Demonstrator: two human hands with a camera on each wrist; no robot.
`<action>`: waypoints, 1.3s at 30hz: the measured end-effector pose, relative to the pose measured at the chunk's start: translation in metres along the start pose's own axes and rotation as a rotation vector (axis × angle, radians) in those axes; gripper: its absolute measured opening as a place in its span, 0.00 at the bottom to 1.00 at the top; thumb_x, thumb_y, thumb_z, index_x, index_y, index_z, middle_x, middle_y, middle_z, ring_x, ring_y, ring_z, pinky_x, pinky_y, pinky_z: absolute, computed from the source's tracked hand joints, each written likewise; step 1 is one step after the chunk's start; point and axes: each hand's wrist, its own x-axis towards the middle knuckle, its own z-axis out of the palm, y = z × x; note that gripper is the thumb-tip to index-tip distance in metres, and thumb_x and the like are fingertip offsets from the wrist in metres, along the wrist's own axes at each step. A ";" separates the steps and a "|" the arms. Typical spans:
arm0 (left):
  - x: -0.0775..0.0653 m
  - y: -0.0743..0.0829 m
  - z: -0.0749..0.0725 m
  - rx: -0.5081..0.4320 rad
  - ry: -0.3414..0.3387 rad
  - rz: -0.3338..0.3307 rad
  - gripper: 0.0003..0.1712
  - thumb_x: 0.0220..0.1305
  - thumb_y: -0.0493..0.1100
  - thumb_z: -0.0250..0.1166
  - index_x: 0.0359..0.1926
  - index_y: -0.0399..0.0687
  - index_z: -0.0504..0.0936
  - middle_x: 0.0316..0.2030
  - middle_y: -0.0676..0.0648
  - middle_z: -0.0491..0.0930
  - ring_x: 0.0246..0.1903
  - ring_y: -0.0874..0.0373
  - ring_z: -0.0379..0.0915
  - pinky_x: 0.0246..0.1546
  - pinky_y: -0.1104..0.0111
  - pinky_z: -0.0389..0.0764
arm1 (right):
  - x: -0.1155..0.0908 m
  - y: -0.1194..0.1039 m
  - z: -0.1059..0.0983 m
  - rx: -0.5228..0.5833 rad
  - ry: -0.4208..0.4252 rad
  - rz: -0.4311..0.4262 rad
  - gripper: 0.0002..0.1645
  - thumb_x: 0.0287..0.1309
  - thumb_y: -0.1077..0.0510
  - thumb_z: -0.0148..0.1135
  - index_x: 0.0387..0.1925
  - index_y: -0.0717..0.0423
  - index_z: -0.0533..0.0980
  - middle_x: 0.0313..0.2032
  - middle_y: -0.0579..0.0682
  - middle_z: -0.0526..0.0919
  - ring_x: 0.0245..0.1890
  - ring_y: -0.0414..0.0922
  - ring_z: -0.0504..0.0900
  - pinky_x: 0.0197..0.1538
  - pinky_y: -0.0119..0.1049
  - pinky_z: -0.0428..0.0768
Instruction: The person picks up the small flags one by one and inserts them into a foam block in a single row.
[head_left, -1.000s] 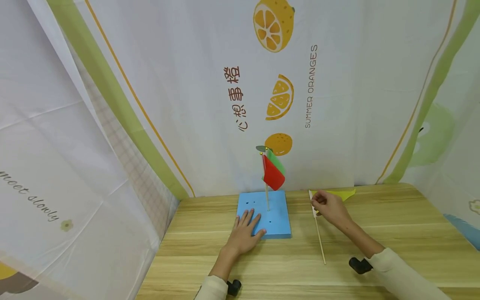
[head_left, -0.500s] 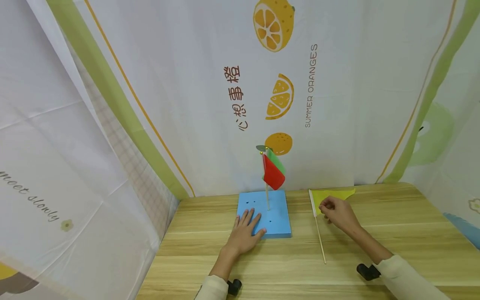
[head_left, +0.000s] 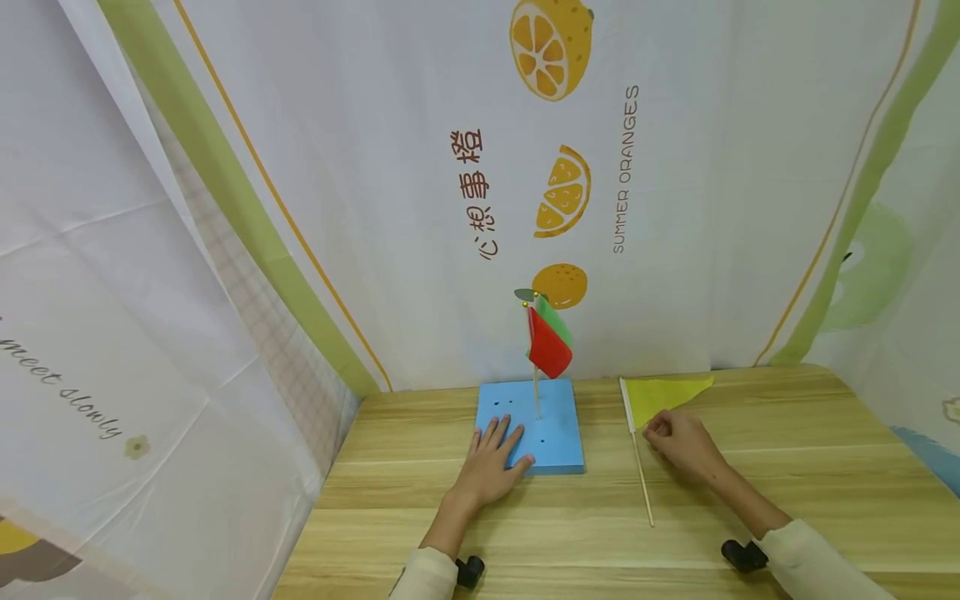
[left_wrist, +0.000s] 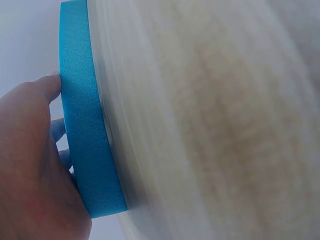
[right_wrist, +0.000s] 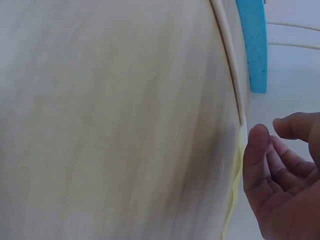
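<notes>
My left hand (head_left: 487,477) rests with spread fingers on the near left part of a blue foam block (head_left: 558,454). A red flag (head_left: 550,346) and a green flag (head_left: 557,318) stand on sticks in the block, one behind the other. Flat on the table to the right lies a yellow triangular flag (head_left: 660,397), its thin wooden stick (head_left: 643,483) pointing toward me. My right hand (head_left: 684,446) is beside the flag's lower corner. In the right wrist view, a gap shows between the thumb (right_wrist: 257,142) and the forefinger (right_wrist: 295,125), with nothing held.
Small holes (head_left: 542,441) show in the block's top. Behind the wooden table (head_left: 585,533) hangs a white curtain (head_left: 420,317) printed with oranges. Black wrist mounts (head_left: 742,556) sit below both forearms.
My right hand has moved from the yellow flag's white sleeve rightward and toward me. The flag has stayed on the table. My left hand has kept its place on the block.
</notes>
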 end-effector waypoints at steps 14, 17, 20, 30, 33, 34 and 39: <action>0.000 0.001 -0.001 0.005 -0.002 -0.001 0.40 0.81 0.66 0.51 0.84 0.52 0.62 0.85 0.41 0.52 0.85 0.39 0.44 0.84 0.40 0.47 | 0.000 0.002 0.011 -0.068 -0.033 0.042 0.12 0.68 0.58 0.68 0.29 0.60 0.80 0.23 0.47 0.79 0.22 0.41 0.73 0.26 0.34 0.72; 0.000 0.001 -0.001 0.003 -0.001 0.001 0.40 0.81 0.65 0.51 0.84 0.52 0.62 0.85 0.41 0.53 0.85 0.39 0.44 0.84 0.39 0.47 | 0.001 0.001 0.015 -0.099 -0.035 0.044 0.16 0.67 0.55 0.70 0.25 0.57 0.78 0.22 0.46 0.78 0.23 0.42 0.73 0.28 0.35 0.72; -0.001 0.001 -0.001 0.002 -0.002 0.001 0.40 0.81 0.65 0.51 0.84 0.51 0.62 0.85 0.41 0.53 0.85 0.39 0.44 0.84 0.39 0.47 | 0.001 -0.001 0.017 -0.122 -0.052 0.062 0.19 0.67 0.51 0.71 0.23 0.55 0.76 0.20 0.45 0.76 0.22 0.42 0.72 0.26 0.36 0.71; 0.000 0.001 -0.001 0.005 0.000 0.000 0.41 0.81 0.66 0.51 0.84 0.52 0.62 0.85 0.42 0.52 0.85 0.39 0.44 0.84 0.39 0.47 | 0.002 -0.011 0.016 -0.190 -0.115 0.140 0.24 0.63 0.48 0.72 0.16 0.50 0.73 0.15 0.41 0.70 0.18 0.39 0.66 0.22 0.31 0.63; 0.000 0.001 0.000 0.005 0.002 0.001 0.41 0.81 0.66 0.51 0.84 0.51 0.62 0.85 0.41 0.53 0.85 0.39 0.44 0.84 0.39 0.48 | 0.003 -0.012 0.016 -0.206 -0.126 0.154 0.27 0.63 0.50 0.72 0.12 0.46 0.69 0.13 0.39 0.63 0.16 0.37 0.61 0.21 0.29 0.58; 0.000 0.001 0.000 0.006 0.003 0.001 0.41 0.81 0.66 0.51 0.84 0.51 0.62 0.85 0.41 0.53 0.85 0.39 0.44 0.84 0.39 0.48 | 0.003 -0.013 0.016 -0.208 -0.128 0.152 0.28 0.63 0.50 0.71 0.11 0.45 0.68 0.12 0.38 0.62 0.16 0.37 0.60 0.21 0.29 0.57; -0.001 0.001 0.000 0.012 0.006 0.000 0.41 0.81 0.66 0.51 0.84 0.51 0.62 0.85 0.41 0.53 0.85 0.39 0.45 0.84 0.39 0.48 | 0.005 -0.013 0.014 -0.218 -0.129 0.154 0.30 0.62 0.54 0.70 0.10 0.42 0.64 0.12 0.36 0.58 0.16 0.35 0.57 0.21 0.27 0.54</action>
